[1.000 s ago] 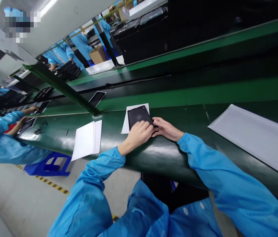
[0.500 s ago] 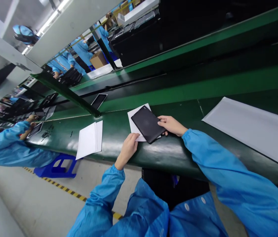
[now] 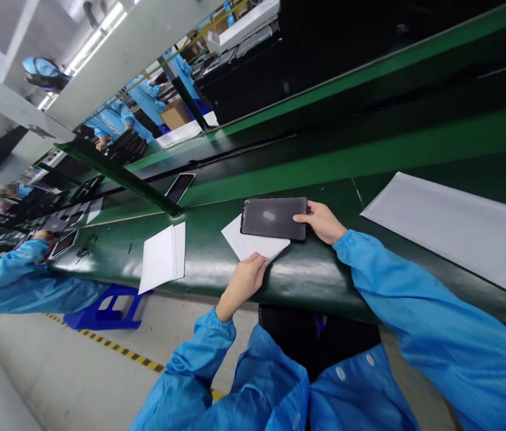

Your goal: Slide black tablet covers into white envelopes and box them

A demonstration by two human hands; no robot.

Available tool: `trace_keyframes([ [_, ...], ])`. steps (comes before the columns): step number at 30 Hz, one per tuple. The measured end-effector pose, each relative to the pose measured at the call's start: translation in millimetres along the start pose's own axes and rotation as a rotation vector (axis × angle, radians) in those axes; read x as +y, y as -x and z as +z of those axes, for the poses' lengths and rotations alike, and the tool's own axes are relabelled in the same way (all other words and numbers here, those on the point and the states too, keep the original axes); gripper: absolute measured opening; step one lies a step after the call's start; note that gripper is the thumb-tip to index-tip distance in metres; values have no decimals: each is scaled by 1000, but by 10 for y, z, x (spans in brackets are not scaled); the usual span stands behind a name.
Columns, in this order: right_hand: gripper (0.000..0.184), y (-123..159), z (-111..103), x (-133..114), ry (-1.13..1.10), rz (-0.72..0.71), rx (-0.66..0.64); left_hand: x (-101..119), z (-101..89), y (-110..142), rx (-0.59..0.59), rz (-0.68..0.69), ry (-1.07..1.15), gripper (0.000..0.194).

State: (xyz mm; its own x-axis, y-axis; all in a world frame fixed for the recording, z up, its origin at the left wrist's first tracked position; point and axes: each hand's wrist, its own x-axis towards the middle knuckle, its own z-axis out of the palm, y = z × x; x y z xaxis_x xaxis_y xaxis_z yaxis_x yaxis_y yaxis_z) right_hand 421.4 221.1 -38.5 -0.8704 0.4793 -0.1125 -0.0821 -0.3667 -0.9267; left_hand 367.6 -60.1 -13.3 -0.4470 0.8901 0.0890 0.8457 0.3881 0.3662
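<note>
My right hand (image 3: 321, 220) grips the right end of a black tablet back cover (image 3: 273, 218), held flat just above the green bench (image 3: 306, 275). My left hand (image 3: 244, 281) pinches the near corner of a white sheet (image 3: 253, 244) that lies under the cover. Both hands wear blue sleeves.
A white folded sheet (image 3: 161, 257) lies to the left on the bench. A large white sheet (image 3: 454, 224) lies to the right. A tablet (image 3: 179, 187) rides the conveyor behind. A co-worker's blue sleeve (image 3: 19, 278) is at far left, a blue stool (image 3: 104, 306) below.
My right hand has turned the black cover sideways and lifted it off the white sheet. My left hand left the cover and took the sheet's near corner.
</note>
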Motion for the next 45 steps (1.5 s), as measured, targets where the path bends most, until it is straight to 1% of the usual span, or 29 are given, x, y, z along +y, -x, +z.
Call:
trace_keyframes([
  [3, 53, -41, -31, -28, -77, -38, 39, -92, -40, -32, 23, -93, 8, 25],
  [6, 54, -48, -56, -108, -187, -86, 65, -268, -143, -75, 135, -241, 27, 23],
  [8, 53, -22, -48, -169, -234, -66, 38, -380, -228, -118, 192, -358, 54, 27],
  [10, 52, 15, -24, -218, -260, -35, 0, -458, -300, -169, 192, -443, 100, 35],
  [11, 51, 34, -11, -237, -266, -25, -15, -480, -326, -195, 179, -465, 132, 37],
  [14, 49, 67, 19, -265, -273, -10, -32, -496, -352, -263, 144, -458, 256, 41],
  [18, 50, 68, 30, -267, -282, -1, -13, -476, -321, -319, 102, -434, 428, 46],
  [22, 53, 52, 30, -255, -290, 3, 0, -474, -314, -358, 51, -491, 553, 39],
  [24, 53, 38, 24, -237, -277, 0, 4, -473, -316, -388, 62, -493, 529, 33],
  [27, 49, 11, 5, -194, -225, -25, 50, -454, -305, -453, 135, -474, 449, 28],
  [32, 48, -22, -4, -119, -109, -65, 175, -381, -262, -589, 267, -438, 359, 34],
  [35, 49, -22, 13, -95, -84, -81, 216, -348, -246, -679, 335, -460, 339, 34],
  [37, 47, -10, 26, -90, -66, -87, 210, -340, -240, -743, 378, -476, 321, 33],
  [39, 46, 11, 38, -95, -51, -83, 176, -338, -235, -808, 395, -479, 306, 33],
  [42, 45, 55, 57, -115, -44, -50, 99, -329, -233, -895, 392, -483, 290, 35],
  [45, 44, 89, 82, -132, -44, -12, 33, -280, -250, -949, 363, -493, 260, 36],
])
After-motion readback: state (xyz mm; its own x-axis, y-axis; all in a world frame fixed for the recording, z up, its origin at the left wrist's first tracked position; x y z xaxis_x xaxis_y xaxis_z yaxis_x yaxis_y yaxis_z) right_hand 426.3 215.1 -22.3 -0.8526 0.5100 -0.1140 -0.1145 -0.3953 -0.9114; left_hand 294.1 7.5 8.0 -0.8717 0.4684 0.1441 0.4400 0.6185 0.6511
